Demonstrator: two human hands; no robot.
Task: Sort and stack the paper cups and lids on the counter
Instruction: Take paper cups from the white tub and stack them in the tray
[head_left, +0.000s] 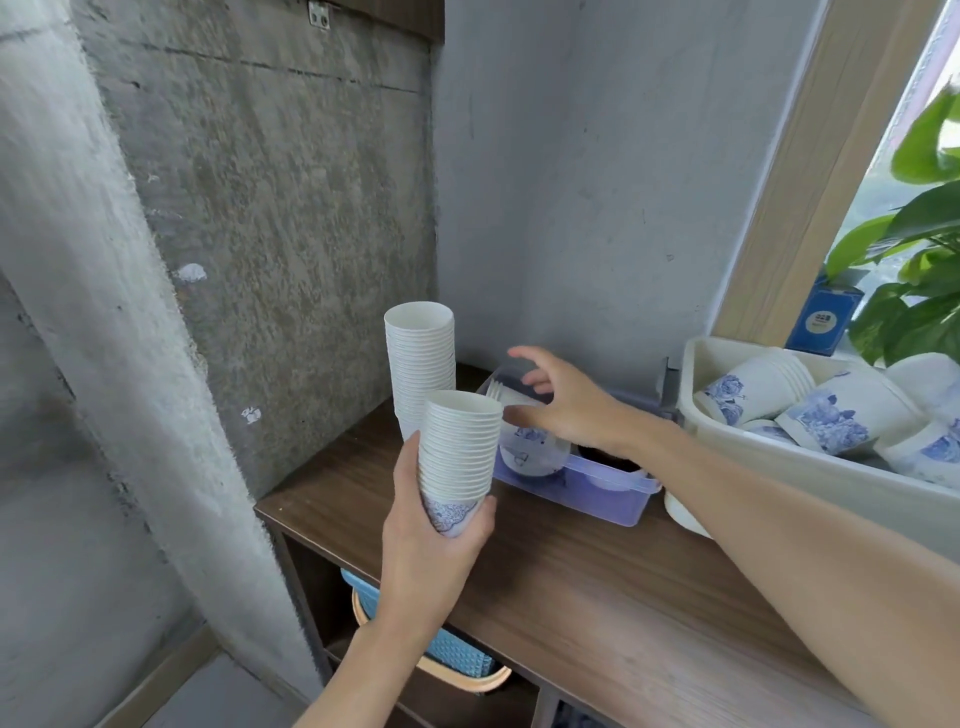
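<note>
Left hand (434, 540) grips nested stack of white blue-printed paper cups (460, 457) above dark wooden counter (597, 582). Right hand (566, 402), fingers spread (holding nothing), over clear lilac plastic bin (613, 493); taller white cup stack (422, 364) behind.

Matt white paper cups (457, 457), dark wood-grain table (597, 597), translucent glossy plastic bin (613, 493), rough concrete wall (291, 197).

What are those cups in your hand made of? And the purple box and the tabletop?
Held cups: probably paper, matte white, thin rolled rims, blue print. Purple box: see-through glossy plastic. Tabletop: dark wood grain, perhaps laminate.
</note>
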